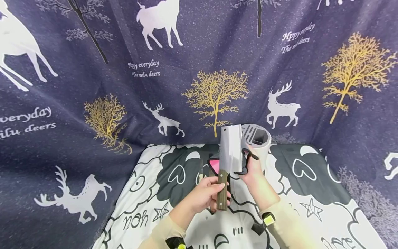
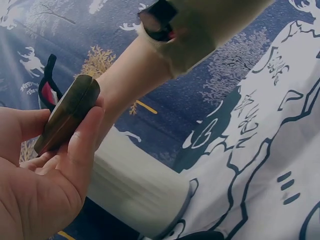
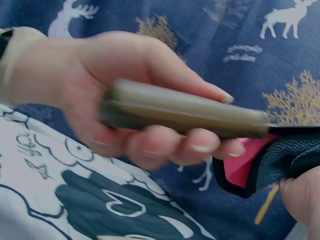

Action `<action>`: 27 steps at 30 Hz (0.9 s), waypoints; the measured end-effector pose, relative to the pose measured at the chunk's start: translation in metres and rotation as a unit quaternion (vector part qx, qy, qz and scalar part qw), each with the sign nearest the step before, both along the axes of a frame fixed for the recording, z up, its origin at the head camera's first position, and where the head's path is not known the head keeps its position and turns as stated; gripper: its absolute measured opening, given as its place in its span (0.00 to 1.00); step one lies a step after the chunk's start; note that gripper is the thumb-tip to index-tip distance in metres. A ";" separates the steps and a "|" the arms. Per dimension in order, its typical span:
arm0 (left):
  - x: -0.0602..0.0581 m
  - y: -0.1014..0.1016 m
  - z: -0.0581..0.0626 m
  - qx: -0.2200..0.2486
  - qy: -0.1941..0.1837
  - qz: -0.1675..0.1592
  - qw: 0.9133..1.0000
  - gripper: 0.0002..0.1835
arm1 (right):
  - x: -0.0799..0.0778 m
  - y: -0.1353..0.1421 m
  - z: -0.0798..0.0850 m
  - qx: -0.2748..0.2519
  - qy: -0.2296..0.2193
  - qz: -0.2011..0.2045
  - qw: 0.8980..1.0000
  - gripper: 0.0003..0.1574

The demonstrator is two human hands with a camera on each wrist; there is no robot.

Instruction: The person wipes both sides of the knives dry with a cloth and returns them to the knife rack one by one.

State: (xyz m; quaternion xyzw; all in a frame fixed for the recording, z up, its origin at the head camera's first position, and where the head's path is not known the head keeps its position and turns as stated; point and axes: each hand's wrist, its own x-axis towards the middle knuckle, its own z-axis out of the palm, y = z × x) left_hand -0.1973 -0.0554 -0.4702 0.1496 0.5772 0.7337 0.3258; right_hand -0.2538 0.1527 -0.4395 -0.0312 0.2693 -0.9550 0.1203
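Note:
My left hand [image 1: 206, 195] grips the brown wooden handle [image 1: 222, 199] of a cleaver [image 1: 230, 148], whose broad steel blade stands upright. In the right wrist view the fingers and thumb wrap round that handle [image 3: 185, 110]. My right hand [image 1: 253, 167] is beside the blade's right side, holding a dark grey fabric piece [image 3: 275, 162] with a pink lining and black trim. Pink lining [image 1: 214, 166] also shows to the left of the blade in the head view, so the fabric passes behind it. The blade hides the fabric's middle.
A pale round knife holder [image 1: 264, 148] with slots in its top stands just behind my right hand. Under everything lies a white and dark grey patterned cloth [image 1: 146, 207]. A dark blue curtain with deer and trees [image 1: 192, 58] hangs behind.

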 end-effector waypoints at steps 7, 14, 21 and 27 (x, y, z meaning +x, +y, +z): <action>-0.013 -0.006 0.003 0.004 -0.011 0.031 0.999 0.23 | 0.017 -0.020 0.002 0.039 -0.028 0.002 0.999 0.24; -0.011 -0.010 0.004 -0.004 -0.011 0.032 0.999 0.19 | 0.020 -0.021 0.003 0.036 -0.022 0.009 0.999 0.23; -0.003 -0.009 0.008 0.002 -0.001 0.026 1.000 0.18 | 0.010 -0.014 0.011 0.040 -0.032 -0.015 0.999 0.23; 0.000 -0.012 0.008 0.012 0.003 0.021 1.000 0.17 | 0.002 -0.011 0.014 0.060 -0.059 -0.021 0.996 0.22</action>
